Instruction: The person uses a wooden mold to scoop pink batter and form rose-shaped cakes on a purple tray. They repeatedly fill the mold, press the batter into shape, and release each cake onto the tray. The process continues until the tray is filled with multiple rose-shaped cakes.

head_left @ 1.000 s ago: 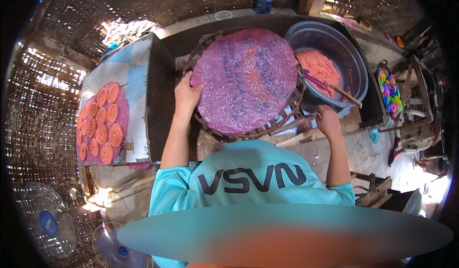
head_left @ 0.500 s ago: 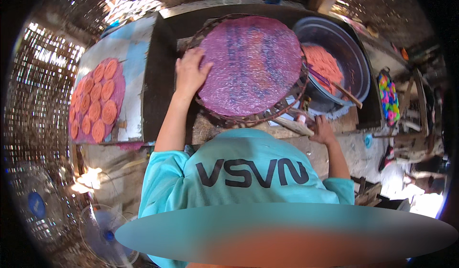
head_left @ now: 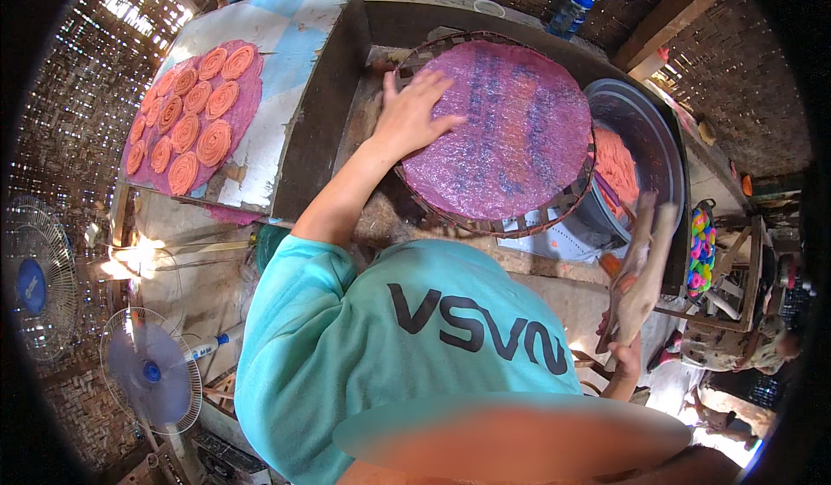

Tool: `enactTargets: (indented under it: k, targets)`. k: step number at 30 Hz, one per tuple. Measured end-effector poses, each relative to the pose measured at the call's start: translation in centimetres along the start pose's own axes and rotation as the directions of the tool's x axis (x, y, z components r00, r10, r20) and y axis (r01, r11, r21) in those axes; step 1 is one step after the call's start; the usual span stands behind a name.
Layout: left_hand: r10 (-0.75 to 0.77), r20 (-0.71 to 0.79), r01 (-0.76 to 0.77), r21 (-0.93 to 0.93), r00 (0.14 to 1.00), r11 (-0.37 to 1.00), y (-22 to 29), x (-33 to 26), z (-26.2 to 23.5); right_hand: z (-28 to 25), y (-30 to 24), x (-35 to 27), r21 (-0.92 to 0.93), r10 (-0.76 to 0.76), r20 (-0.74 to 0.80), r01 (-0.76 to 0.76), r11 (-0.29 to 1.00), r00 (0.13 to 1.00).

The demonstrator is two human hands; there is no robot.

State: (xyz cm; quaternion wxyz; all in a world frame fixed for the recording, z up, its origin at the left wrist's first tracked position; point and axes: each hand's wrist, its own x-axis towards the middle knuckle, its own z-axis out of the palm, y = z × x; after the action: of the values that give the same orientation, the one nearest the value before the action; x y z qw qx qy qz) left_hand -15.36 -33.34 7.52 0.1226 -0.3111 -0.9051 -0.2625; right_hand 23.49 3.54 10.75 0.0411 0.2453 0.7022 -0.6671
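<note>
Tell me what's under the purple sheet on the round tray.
The purple sheet lies across a woven bamboo tray; only the tray's rim shows. The left hand rests on the sheet's edge. The tray's middle is covered.

Orange spiral discs lie on a purple sheet; two fans stand far left; a blue bottle behind.

Woven-walled food workshop; drying trays

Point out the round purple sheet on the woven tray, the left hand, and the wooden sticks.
Round purple sheet (head_left: 511, 139), head view: its bare middle.
Left hand (head_left: 407, 117), head view: back of hand.
Wooden sticks (head_left: 642, 269), head view: mid-length.
</note>
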Motion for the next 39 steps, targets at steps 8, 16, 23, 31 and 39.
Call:
enactTargets:
  k: [8, 16, 23, 31, 39]
  targets:
    - [0.585, 0.001, 0.361, -0.787, 0.811, -0.500, 13.1, 9.1, -3.2, 11.4, -7.7, 7.1, 0.363, -0.178, 0.587, -0.060, 0.930, 0.790]
    - [0.405, -0.077, 0.248, -0.683, 0.911, -0.687, 10.5, 10.3, -0.9, 10.8, -11.9, 9.5, 0.135, 0.002, 0.726, -0.146, 0.980, 0.688]
    - [0.215, 0.110, 0.241, -0.475, 0.970, -0.846, 6.4, 11.5, 4.2, 12.1, -13.4, 13.0, 0.080, 0.150, 0.585, -0.241, 0.967, 0.797]
    - [0.176, 0.015, 0.163, -0.451, 0.984, -0.877, 3.9, 10.6, 5.0, 13.5, -14.2, 13.8, -0.062, 0.198, 0.541, -0.196, 0.979, 0.817]
    - [0.194, -0.080, 0.144, -0.415, 0.978, -0.899, 5.1, 10.8, 1.5, 13.5, -17.3, 12.0, -0.242, 0.111, 0.459, 0.005, 0.970, 0.881]
